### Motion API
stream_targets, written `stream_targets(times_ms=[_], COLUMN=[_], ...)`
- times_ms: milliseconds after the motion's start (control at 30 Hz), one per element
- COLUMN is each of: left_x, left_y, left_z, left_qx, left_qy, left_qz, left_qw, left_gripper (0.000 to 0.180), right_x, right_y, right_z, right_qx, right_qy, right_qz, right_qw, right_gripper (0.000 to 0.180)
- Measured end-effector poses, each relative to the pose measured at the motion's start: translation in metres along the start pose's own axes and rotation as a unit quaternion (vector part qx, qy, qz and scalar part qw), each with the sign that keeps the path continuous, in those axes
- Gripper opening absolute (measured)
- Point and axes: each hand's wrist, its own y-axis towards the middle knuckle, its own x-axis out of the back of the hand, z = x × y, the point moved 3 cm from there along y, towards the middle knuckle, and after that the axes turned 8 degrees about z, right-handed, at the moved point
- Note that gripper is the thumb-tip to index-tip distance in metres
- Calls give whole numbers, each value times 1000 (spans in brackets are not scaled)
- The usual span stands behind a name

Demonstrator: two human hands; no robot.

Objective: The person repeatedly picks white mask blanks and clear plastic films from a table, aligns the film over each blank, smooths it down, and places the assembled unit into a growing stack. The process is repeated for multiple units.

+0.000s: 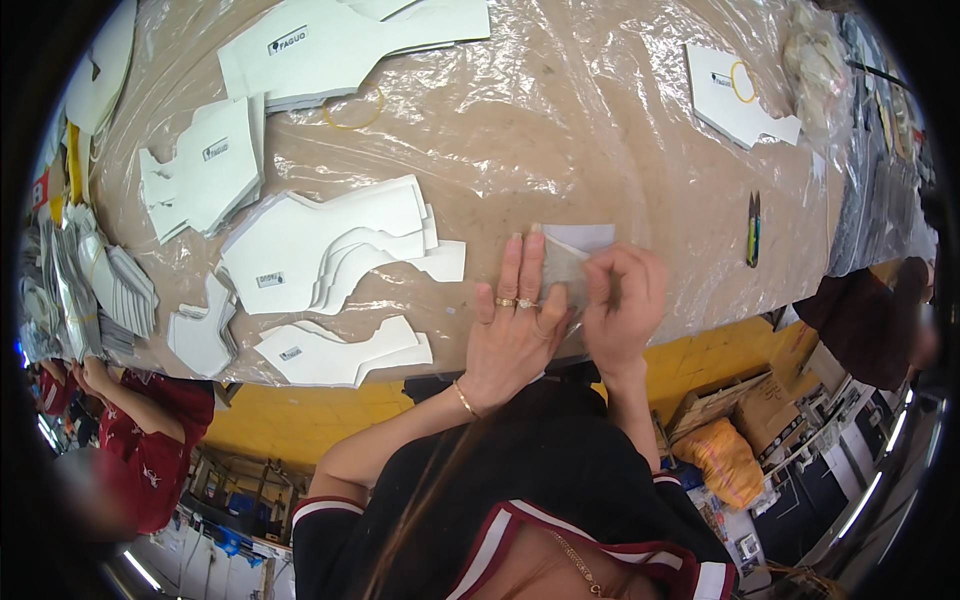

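Both hands are down at the near edge of the bench (pixel 600 130), which is covered in crinkled clear plastic sheet, and they are working on one small pale grey piece (pixel 572 250). The left hand (pixel 512 335) lies flat, fingers (pixel 522 262) stretched out straight and pressing on the piece's left part, rings showing on two fingers and a thin bracelet at the wrist. The right hand (pixel 622 305) is just beside it, curled, fingers bent in over the piece's right side; whether they actually pinch it cannot be told from here. The piece itself peeks out above both hands, its top corner lying flat on the plastic. To the left, well apart from the hands, lie fanned stacks of white cut pieces (pixel 330 245), with another stack (pixel 345 352) nearer the bench edge and more further up (pixel 205 165). A yellow rubber band (pixel 352 112) rests on the plastic near the top stack. Off to the right lie a small pair of snips (pixel 753 228) and a lone white piece (pixel 735 95). At lower left, a person in a red top (pixel 150 440) stands by the bench.
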Motion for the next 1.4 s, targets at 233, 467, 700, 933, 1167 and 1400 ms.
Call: stream_targets(times_ms=[233,467,700,933,1167,1400], left_x=[2,2,3,3,6,5], left_y=[-1,-1,-1,0,0,0], left_z=[3,3,1,-2,0,1], left_qx=[7,3,11,24,14,15], left_qy=[9,-10,-5,65,23,-8], left_qz=[15,12,42,73,58,43], left_qw=[1000,1000,999,995,998,999], left_gripper=[34,36,48,74,74,73], right_x=[-9,-6,-3,-7,-4,0], right_y=[13,14,14,15,30,21], right_z=[-15,-10,-10,-8,-26,-19], right_qx=[-74,-106,-55,-95,-124,-72], right_qy=[2,-35,-30,-63,-87,-15], right_qz=[-28,-15,-23,-22,-58,-72], right_qw=[997,994,998,993,987,995], right_gripper=[8,8,17,29,31,30])
